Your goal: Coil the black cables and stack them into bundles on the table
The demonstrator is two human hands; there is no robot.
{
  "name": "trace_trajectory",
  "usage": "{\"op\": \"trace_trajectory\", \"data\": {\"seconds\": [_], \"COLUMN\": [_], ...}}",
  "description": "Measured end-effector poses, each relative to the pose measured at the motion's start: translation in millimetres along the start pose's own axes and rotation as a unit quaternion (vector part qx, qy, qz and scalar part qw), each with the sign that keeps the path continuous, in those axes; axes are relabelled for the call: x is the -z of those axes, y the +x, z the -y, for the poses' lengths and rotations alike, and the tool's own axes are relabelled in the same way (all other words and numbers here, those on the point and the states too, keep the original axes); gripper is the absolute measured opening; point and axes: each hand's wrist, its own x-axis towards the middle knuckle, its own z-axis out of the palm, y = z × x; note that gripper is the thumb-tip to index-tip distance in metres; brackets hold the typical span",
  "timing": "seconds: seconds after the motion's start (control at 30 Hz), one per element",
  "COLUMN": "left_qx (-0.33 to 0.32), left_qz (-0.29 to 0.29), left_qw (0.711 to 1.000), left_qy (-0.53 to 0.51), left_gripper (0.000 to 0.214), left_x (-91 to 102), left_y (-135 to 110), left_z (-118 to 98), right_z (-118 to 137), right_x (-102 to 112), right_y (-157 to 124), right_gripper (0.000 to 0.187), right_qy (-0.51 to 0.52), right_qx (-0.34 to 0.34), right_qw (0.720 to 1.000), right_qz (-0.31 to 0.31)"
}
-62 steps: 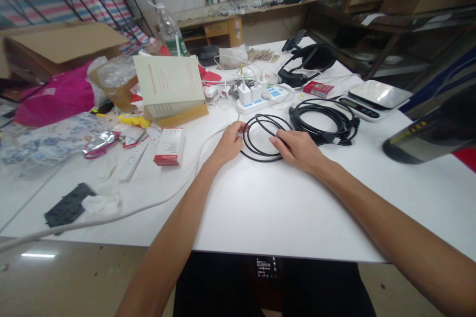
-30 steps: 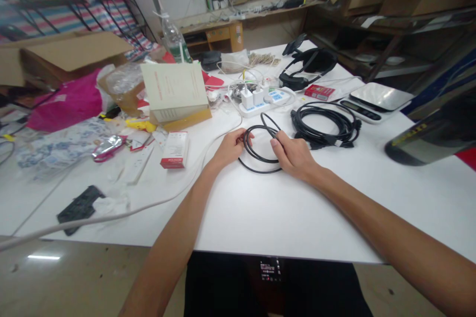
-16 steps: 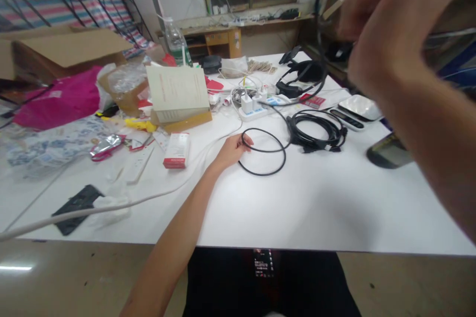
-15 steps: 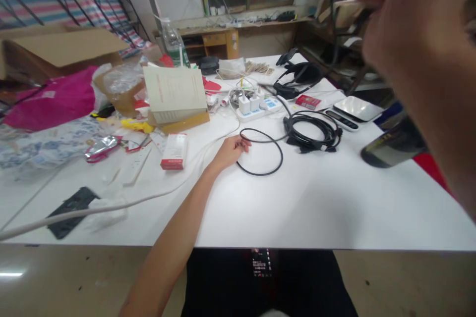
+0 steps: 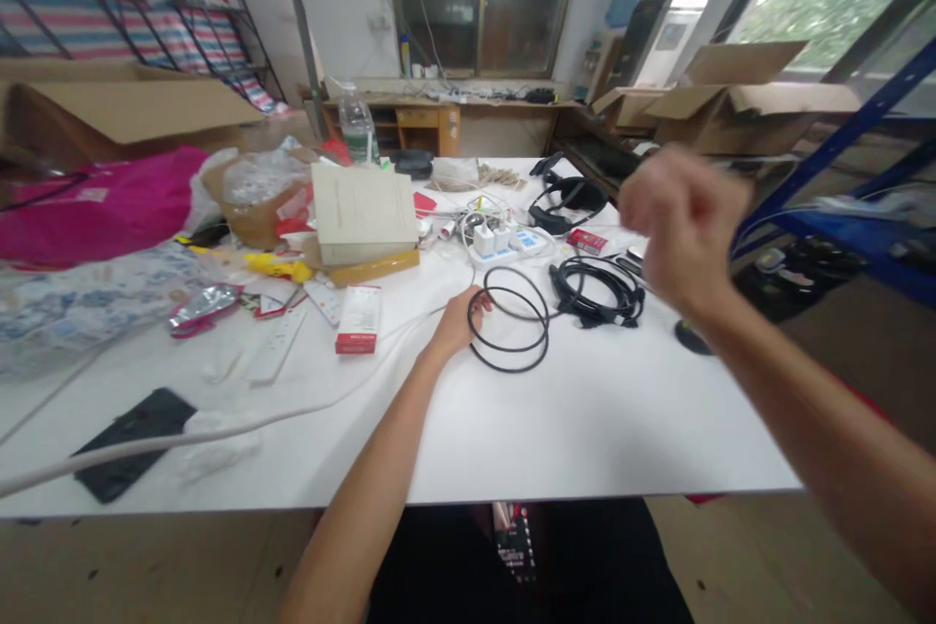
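Note:
A thin black cable (image 5: 512, 343) lies coiled in a couple of loops on the white table (image 5: 585, 419). My left hand (image 5: 459, 322) rests at the coil's left edge, its fingers closed on the loops. My right hand (image 5: 683, 226) is raised above the table's right side, blurred by motion, with the fingers curled into a fist. What it holds, if anything, does not show. A thicker black cable bundle (image 5: 596, 291) lies just right of the thin coil, between the two hands.
Behind the coil sit a white power strip (image 5: 504, 242) with plugs and a black headset (image 5: 566, 195). On the left are a red-and-white box (image 5: 358, 320), a cream book (image 5: 364, 213), a pink bag (image 5: 95, 205) and a black flat object (image 5: 121, 444). A long white cable (image 5: 219, 429) crosses the table.
My right hand let go of the coil, swung up close to the camera with a cable end, and has now come down lower on the right. The left hand stays on the coil.

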Motion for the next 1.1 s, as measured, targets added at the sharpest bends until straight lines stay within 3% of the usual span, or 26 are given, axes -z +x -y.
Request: {"op": "trace_trajectory", "data": {"seconds": [0.03, 0.07, 0.17, 0.27, 0.33, 0.5, 0.63, 0.73, 0.83, 0.97, 1.1], "left_qx": [-0.005, -0.007, -0.02, -0.039, -0.021, 0.066, 0.109, 0.095, 0.049, 0.04, 0.047], "left_qz": [-0.009, -0.015, -0.02, -0.024, -0.039, -0.095, -0.132, -0.106, -0.059, -0.035, -0.03], "left_qw": [1.0, 1.0, 1.0, 0.999, 0.999, 0.989, 0.975, 0.981, 0.996, 0.998, 0.996], "left_qy": [0.006, 0.01, 0.011, 0.008, -0.019, -0.097, -0.14, -0.129, -0.035, 0.027, 0.064], "left_gripper": [0.038, 0.038, 0.035, 0.024, 0.022, 0.027, 0.034, 0.038, 0.041, 0.034, 0.035], "left_x": [1.0, 1.8, 2.9, 2.2, 1.8, 4.3, 7.7, 5.3, -1.8, -8.2, -6.7], "left_y": [-1.3, -2.4, -3.4, -2.2, -0.6, 6.2, 9.6, 7.5, 3.4, -0.6, -0.8], "left_z": [-0.7, -1.4, -3.3, -3.9, -2.5, 5.8, 4.8, -3.5, -11.8, -12.5, -5.1], "right_z": [-0.8, -4.0, -24.6, -47.3, -56.3, -60.3, -59.4, -59.2, -58.5, -58.3, -64.8], "right_x": [-11.3, -25.3, -73.7, -110.3, -121.5, -122.6, -121.7, -124.9, -129.0, -128.9, -124.1], "right_y": [-7.8, -18.5, -58.1, -88.5, -98.1, -100.1, -98.2, -100.3, -105.1, -109.9, -110.3], "right_gripper": [0.053, 0.055, 0.049, 0.054, 0.063, 0.059, 0.059, 0.056, 0.042, 0.026, 0.045], "right_qy": [-0.004, -0.007, -0.085, -0.135, -0.138, -0.124, -0.113, -0.108, -0.115, -0.09, -0.069], "right_qx": [0.013, 0.026, 0.037, 0.025, 0.03, 0.042, 0.088, 0.123, 0.144, 0.111, 0.069], "right_qw": [1.0, 1.0, 0.982, 0.957, 0.948, 0.953, 0.952, 0.949, 0.944, 0.954, 0.966], "right_qz": [-0.018, 0.003, 0.164, 0.256, 0.284, 0.272, 0.271, 0.268, 0.273, 0.265, 0.238]}}
